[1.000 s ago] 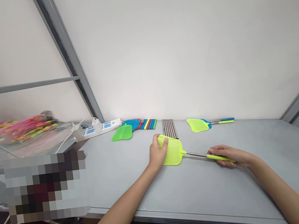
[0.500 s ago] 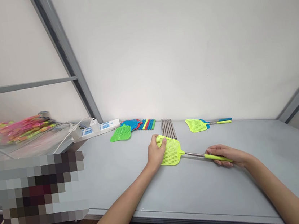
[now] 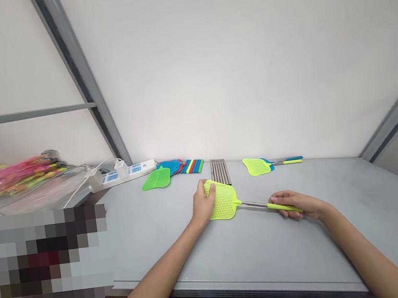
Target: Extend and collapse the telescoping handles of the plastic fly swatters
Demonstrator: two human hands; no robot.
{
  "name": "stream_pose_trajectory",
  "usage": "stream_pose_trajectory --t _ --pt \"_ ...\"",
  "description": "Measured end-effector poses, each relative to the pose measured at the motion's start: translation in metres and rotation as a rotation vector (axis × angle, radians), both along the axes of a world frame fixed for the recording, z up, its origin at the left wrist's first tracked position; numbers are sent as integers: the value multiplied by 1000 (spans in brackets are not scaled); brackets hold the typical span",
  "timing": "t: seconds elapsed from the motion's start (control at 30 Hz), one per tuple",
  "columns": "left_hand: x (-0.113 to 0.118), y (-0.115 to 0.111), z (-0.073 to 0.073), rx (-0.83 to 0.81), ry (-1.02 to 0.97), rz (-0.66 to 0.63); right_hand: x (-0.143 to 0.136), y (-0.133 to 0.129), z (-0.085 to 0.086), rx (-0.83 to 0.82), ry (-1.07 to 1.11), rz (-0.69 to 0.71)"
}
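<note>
My left hand [image 3: 203, 200] grips the left edge of a yellow-green fly swatter [image 3: 223, 201], thumb on top of its perforated head. A thin metal rod joins that head to a yellow-green grip, which lies across the fingers of my right hand [image 3: 293, 204]; those fingers are curled under it. Behind the swatter lies a row of metal rods [image 3: 219, 171]. To their left are several coloured handle grips [image 3: 192, 166], a green swatter head [image 3: 156, 178] and a stack of blue and red heads [image 3: 170, 166]. Two complete swatters, one yellow-green [image 3: 258, 166] and one blue [image 3: 292, 159], lie at the back right.
A white power strip [image 3: 125, 173] with plugs and cables runs along the back left of the grey table [image 3: 255, 253]. Pink and yellow items in clear plastic [image 3: 24, 175] lie farther left. Grey metal posts [image 3: 82, 81] frame the wall. A blurred patch covers the lower left.
The view has shifted slightly, so everything appears a little farther left. Both hands keep the same hold on the yellow-green swatter.
</note>
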State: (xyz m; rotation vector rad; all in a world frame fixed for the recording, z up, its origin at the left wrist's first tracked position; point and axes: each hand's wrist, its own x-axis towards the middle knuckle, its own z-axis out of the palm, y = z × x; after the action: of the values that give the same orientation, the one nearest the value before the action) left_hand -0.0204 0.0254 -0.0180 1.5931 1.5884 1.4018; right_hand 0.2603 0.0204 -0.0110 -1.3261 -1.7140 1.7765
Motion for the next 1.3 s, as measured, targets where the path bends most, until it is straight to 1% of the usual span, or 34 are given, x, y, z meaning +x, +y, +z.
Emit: stream_pose_trajectory --t 0.1,0.27,0.4,0.53,0.67,0.83,0.93,1.3 --pt "0 1 -1 9 -18 -3 5 1 4 13 23 -30" --pt "-1 3 -2 27 -66 -3 18 3 8 30 116 -151" --pt "-2 6 -3 23 -134 -1 26 7 5 39 200 -202" --pt "-2 9 -6 -23 -242 -6 31 11 -1 63 249 -284" --pt "-2 10 -6 -120 -385 -78 32 14 -5 95 217 -361" --pt "-1 6 0 -242 -543 -220 30 16 -8 90 156 -343" --pt "1 3 3 -302 -600 -271 30 17 -9 90 140 -346" --pt "-1 5 2 -380 -665 -271 28 17 -9 124 99 -335"
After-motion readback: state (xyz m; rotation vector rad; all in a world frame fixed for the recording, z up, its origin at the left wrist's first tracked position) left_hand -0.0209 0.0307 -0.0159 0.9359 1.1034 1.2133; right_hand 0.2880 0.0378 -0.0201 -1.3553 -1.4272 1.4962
